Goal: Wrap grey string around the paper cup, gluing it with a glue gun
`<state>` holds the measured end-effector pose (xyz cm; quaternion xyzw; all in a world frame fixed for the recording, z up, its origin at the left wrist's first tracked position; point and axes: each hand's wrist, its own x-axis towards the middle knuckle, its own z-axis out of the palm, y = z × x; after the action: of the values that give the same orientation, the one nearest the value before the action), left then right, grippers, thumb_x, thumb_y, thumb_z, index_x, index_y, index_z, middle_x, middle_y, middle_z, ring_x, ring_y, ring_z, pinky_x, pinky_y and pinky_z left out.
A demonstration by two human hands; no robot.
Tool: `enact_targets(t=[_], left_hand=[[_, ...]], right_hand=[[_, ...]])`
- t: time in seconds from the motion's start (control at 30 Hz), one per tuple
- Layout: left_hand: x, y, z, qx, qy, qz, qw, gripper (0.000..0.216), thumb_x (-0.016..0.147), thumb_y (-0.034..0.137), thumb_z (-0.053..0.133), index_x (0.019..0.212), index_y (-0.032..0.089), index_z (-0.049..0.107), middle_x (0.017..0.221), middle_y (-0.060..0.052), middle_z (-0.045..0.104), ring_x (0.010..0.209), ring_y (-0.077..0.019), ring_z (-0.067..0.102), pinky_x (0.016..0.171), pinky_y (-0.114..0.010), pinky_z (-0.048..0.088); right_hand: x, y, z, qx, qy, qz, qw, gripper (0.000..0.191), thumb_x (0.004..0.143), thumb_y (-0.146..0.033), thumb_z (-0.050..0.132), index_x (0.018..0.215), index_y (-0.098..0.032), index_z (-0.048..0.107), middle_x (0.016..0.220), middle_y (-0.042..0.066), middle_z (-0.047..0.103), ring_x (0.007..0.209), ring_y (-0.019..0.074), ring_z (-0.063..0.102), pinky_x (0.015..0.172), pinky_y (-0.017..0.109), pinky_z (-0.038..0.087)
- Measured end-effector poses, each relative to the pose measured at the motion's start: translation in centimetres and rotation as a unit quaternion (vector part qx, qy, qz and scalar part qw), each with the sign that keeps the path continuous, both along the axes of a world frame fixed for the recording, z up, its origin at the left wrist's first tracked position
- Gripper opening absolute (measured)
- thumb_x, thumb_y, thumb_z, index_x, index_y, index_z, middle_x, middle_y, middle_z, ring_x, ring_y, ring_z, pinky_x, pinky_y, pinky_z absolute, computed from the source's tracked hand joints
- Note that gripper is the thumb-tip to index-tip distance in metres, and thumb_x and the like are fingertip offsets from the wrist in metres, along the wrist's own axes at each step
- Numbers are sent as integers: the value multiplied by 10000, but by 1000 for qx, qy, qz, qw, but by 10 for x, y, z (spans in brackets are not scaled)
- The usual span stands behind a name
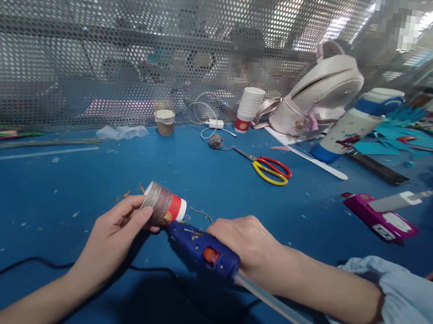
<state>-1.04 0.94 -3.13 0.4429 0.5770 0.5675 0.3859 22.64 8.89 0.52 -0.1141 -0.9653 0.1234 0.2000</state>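
Observation:
My left hand (119, 229) is closed around a small red and white paper cup (176, 209), tipped on its side. Grey-brown string (159, 202) is wound about much of the cup. In my right hand (243, 240) is a blue hot glue gun (202, 250), its nozzle at the cup's side near the edge of the winding. A long clear glue stick (298, 320) sticks out of the gun's back. A loose strand of string (200, 213) runs from near the cup towards my right hand, whose fingers are partly hidden behind the gun.
Scissors (270, 169), a string ball (215, 141), a wrapped cup (164, 122) and stacked paper cups (249, 110) stand or lie behind. To the right are a bottle (353, 126), backpack (318, 93) and magenta glue gun (380, 216). A black cord (32, 260) crosses the blue table (73, 183).

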Motion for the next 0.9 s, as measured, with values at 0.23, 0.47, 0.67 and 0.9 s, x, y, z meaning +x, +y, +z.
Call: enact_targets(t=[0.23,0.47,0.67,0.9], left_hand=[[1,1,3,5,6,0,1000,242,839,383,623,985,202,694,915,-25,696,783,-175,656,728,-313,564],[0,0,1,11,-8,-6,1000,232,834,366,631,993,210,696,953,-34,704,795,-182,656,740,-317,549],[-4,0,-2,13,10,-5,1000,231,822,358,642,983,208,712,961,-45,713,777,-187,656,739,-308,524],[-4,-1,-1,15,3,-16,1000,203,832,352,635,966,220,710,869,-26,709,733,-172,644,734,-295,512]], right_hand=[[1,2,-3,9,32,-16,999,149,904,-267,434,875,-150,522,681,22,565,548,104,447,494,238,282],[2,0,-1,-7,14,-7,1000,139,895,-247,443,848,-149,530,671,22,571,536,105,464,489,236,303],[0,4,5,-120,37,-78,989,178,855,-328,531,819,-157,566,692,29,636,524,91,529,496,201,363],[-2,-2,18,-145,17,-106,984,153,834,-286,547,760,-156,580,686,27,651,556,100,586,506,192,391]])
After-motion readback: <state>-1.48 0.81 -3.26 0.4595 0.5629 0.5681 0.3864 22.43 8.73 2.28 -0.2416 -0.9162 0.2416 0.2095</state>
